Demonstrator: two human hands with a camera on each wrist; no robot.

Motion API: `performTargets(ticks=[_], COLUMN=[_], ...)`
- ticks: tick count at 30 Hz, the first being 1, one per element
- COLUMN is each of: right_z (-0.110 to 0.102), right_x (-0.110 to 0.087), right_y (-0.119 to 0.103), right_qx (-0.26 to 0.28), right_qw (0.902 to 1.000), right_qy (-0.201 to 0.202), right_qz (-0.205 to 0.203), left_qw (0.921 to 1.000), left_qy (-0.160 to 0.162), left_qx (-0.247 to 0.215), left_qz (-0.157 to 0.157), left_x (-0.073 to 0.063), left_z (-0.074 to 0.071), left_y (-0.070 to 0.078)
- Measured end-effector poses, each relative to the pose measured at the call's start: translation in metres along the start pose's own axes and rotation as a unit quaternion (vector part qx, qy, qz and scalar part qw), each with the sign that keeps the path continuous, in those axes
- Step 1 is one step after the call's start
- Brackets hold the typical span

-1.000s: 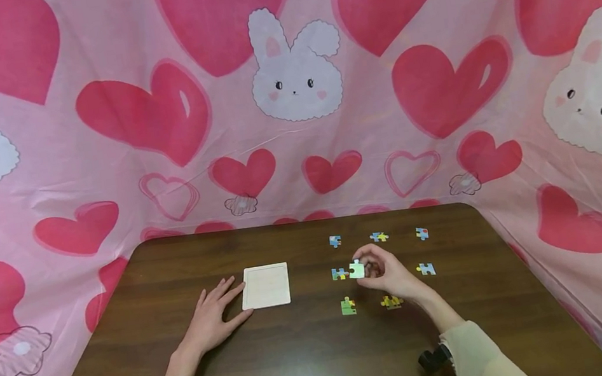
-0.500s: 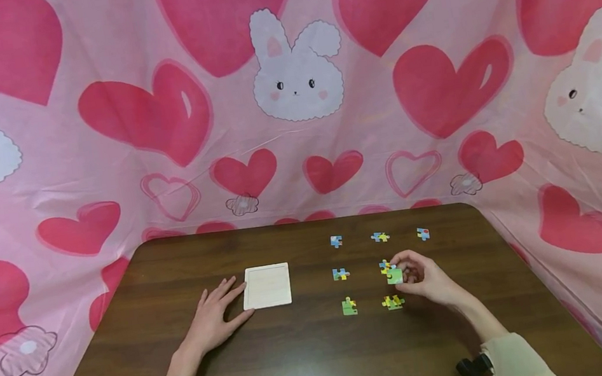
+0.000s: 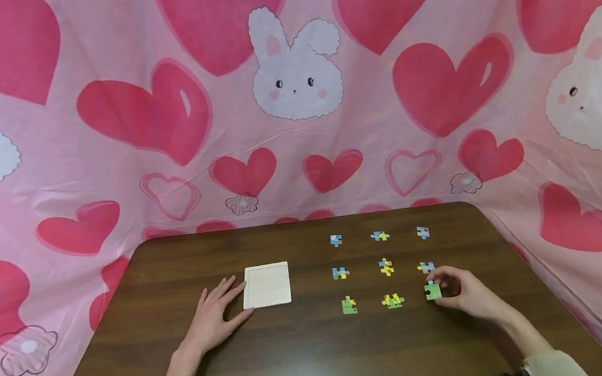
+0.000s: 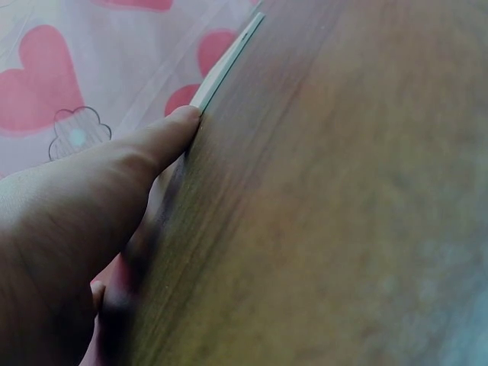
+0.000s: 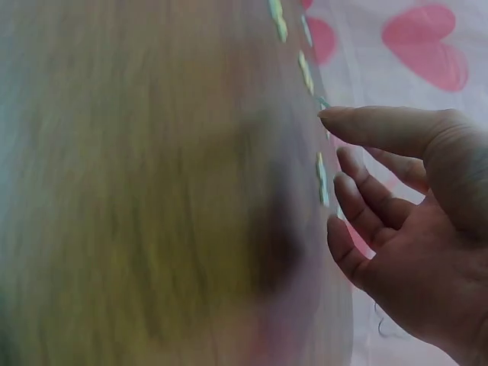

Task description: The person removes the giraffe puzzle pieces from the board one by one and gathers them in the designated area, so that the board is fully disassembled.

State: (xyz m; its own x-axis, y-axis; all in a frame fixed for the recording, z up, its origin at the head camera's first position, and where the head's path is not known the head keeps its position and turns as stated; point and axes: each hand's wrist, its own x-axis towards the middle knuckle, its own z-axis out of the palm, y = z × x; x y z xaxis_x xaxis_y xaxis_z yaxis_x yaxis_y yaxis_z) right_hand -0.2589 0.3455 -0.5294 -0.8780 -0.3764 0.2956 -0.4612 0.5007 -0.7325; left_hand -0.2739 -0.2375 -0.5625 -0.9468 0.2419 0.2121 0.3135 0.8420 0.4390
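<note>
My right hand (image 3: 466, 293) pinches a green jigsaw puzzle piece (image 3: 433, 291) between thumb and fingers, at the near right corner of the spread of pieces. Just beyond it lies a blue and yellow piece (image 3: 426, 267), close to the fingertips. In the right wrist view the thumb (image 5: 389, 130) covers most of the held piece, and the other fingers are bent. My left hand (image 3: 215, 319) lies with fingers spread on the table, its index finger and thumb touching the left side of a square white puzzle tray (image 3: 266, 286). The left wrist view shows the tray edge-on at the thumb tip.
Several other puzzle pieces lie apart in rows, among them a yellow-green one (image 3: 392, 301), a green one (image 3: 349, 305) and a yellow one (image 3: 386, 267). The brown wooden table (image 3: 301, 355) ends at a pink heart-and-rabbit cloth (image 3: 304, 129).
My right hand has carried the green piece rightward and nearer, past the middle column to the near right corner, uncovering the yellow middle piece. The left hand and tray have stayed put.
</note>
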Motion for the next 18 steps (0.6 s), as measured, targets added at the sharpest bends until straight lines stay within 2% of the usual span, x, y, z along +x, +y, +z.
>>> performTargets(ticks=[5, 10, 18], right_z=[-0.006, -0.01, -0.01], right_x=[-0.012, -0.018, -0.025], right_y=[0.005, 0.013, 0.079], right_qx=[-0.036, -0.03, 0.021], right_qw=[0.9993, 0.9995, 0.9966], right_qy=[0.007, -0.005, -0.018], right_qz=[-0.003, -0.005, -0.078], left_qw=[1.0, 1.0, 1.0], left_qy=[0.001, 0.004, 0.003], left_qx=[-0.002, -0.002, -0.002], left_qz=[0.0, 0.002, 0.003], left_x=[-0.001, -0.001, -0.001], left_z=[-0.001, 0.0, 0.001], left_y=[0.001, 0.0, 0.0])
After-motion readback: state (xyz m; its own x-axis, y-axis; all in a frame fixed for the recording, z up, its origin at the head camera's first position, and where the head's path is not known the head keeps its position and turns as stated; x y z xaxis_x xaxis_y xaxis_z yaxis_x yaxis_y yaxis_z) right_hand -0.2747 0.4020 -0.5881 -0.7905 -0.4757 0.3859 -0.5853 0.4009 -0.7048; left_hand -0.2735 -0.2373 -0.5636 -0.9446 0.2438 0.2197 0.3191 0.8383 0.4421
